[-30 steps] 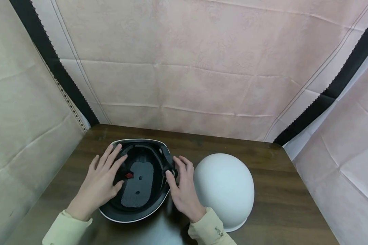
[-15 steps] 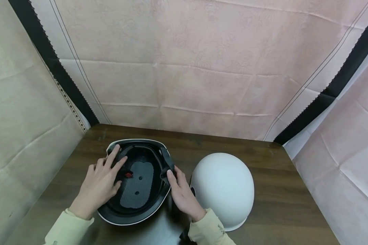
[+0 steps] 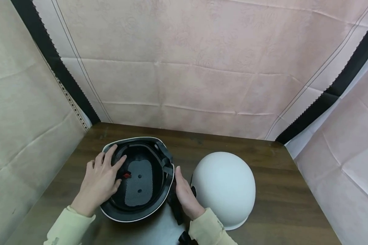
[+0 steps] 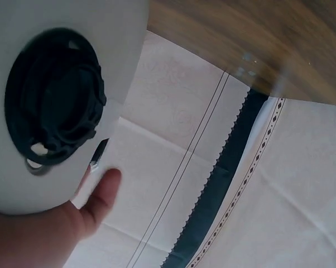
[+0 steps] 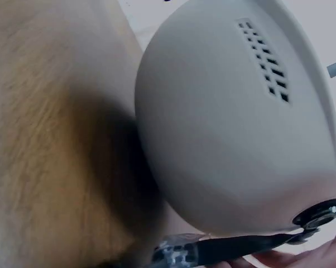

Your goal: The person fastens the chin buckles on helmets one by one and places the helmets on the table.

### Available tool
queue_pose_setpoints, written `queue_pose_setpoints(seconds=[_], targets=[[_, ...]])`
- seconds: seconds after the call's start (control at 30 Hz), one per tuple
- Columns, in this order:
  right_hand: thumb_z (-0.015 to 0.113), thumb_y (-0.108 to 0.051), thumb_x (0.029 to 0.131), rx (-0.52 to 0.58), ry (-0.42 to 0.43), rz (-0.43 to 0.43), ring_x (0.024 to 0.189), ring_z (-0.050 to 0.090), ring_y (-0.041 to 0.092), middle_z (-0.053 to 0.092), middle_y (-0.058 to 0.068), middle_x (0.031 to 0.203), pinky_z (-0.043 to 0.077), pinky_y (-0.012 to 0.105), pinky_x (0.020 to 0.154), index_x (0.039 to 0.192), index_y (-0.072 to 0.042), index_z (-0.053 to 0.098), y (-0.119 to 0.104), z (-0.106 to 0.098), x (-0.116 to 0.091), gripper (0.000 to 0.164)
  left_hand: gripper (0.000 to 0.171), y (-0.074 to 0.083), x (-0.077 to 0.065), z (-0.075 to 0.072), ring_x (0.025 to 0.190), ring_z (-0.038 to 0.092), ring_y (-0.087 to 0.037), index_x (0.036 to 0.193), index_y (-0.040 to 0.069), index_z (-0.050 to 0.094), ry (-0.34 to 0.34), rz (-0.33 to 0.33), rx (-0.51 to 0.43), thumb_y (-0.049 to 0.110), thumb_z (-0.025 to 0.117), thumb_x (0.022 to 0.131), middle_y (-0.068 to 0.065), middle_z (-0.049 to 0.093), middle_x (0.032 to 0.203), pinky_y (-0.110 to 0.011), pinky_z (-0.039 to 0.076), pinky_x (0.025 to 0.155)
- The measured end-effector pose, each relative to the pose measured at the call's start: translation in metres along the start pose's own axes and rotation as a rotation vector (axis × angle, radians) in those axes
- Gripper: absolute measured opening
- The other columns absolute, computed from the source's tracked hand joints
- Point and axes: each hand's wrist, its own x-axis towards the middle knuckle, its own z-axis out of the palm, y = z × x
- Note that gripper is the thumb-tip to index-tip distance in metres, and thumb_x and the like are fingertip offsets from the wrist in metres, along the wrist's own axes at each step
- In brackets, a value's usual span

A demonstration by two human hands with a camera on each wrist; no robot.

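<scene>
An upturned white helmet [image 3: 132, 219] shows its black lining and grey padded crown in the head view. My left hand [image 3: 95, 180] holds its left rim, two fingers and the thumb reaching over the lining. The left wrist view shows the shell's side with a round black pivot [image 4: 56, 97] above that hand. My right hand [image 3: 187, 197] lies along the outside of the right rim, thumb upright, its other fingers mostly hidden. In the right wrist view, fingers [image 5: 285, 259] touch near another pivot, beside a black strap [image 5: 240, 249] with a clear buckle [image 5: 176, 252].
A second white helmet [image 3: 224, 187] stands dome up just right of my right hand. Black straps [image 3: 175, 206] lie between the two helmets on the brown wooden table [image 3: 282, 190]. Pale cloth walls [image 3: 184, 68] enclose the table behind and at both sides.
My right thumb has moved from the inner right rim to the outside, away from the strap it was on. Dark strap ends now show lower between the helmets. The left fingers have drawn closer together.
</scene>
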Motion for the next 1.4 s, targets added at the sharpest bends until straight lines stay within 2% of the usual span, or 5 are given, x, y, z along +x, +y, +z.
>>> queue_pose_setpoints(seconds=[0.5,0.63,0.83,1.13,1.4], targets=[[0.021,-0.055,0.103,-0.259,0.043,-0.169,0.141,0.030,0.027,0.030,0.013,0.155,0.023,0.053,0.112,0.151,-0.004,0.030,0.007,-0.004,-0.017,0.071,0.036,-0.002,-0.002,0.007,0.136,0.020,-0.048,0.092,0.002,0.065,0.057,-0.084,-0.100,0.010,0.086,0.064,-0.024,0.019,0.156,-0.072,0.026,0.087],[0.031,-0.053,0.103,-0.359,0.040,-0.175,0.114,0.053,0.025,0.057,0.008,0.125,0.042,0.046,0.094,0.139,-0.009,0.048,-0.003,-0.012,-0.027,0.060,0.026,-0.002,-0.002,0.007,0.135,0.024,-0.048,0.085,0.005,0.061,0.101,-0.082,-0.110,0.007,0.082,0.069,-0.024,0.025,0.153,-0.070,0.030,0.087],[0.054,-0.039,0.099,-0.373,0.011,-0.196,0.090,0.053,0.020,0.057,0.006,0.102,0.044,0.035,0.074,0.124,-0.012,0.055,-0.019,-0.028,-0.042,0.037,0.017,-0.001,-0.001,0.005,0.136,0.026,-0.044,0.076,0.006,0.060,0.143,-0.019,-0.106,0.006,0.077,0.075,-0.022,0.027,0.154,-0.068,0.032,0.087],[0.063,-0.027,0.096,-0.558,0.189,-0.438,0.080,0.054,0.012,0.058,-0.007,0.093,0.047,0.028,0.069,0.103,-0.022,0.064,-0.064,-0.045,-0.074,0.009,0.045,-0.002,-0.002,0.001,0.130,0.030,-0.047,0.106,0.002,0.070,0.073,-0.004,-0.005,0.013,0.085,0.065,-0.026,0.019,0.155,-0.065,0.038,0.079],[0.075,-0.013,0.086,-0.898,0.406,-0.651,0.075,0.057,0.006,0.063,-0.013,0.085,0.042,0.030,0.066,0.094,-0.017,0.071,-0.086,-0.068,-0.075,0.010,0.024,-0.001,-0.003,0.006,0.123,0.034,-0.049,0.094,0.002,0.068,0.103,-0.066,0.001,0.003,0.076,0.072,-0.027,0.028,0.150,-0.065,0.038,0.078]])
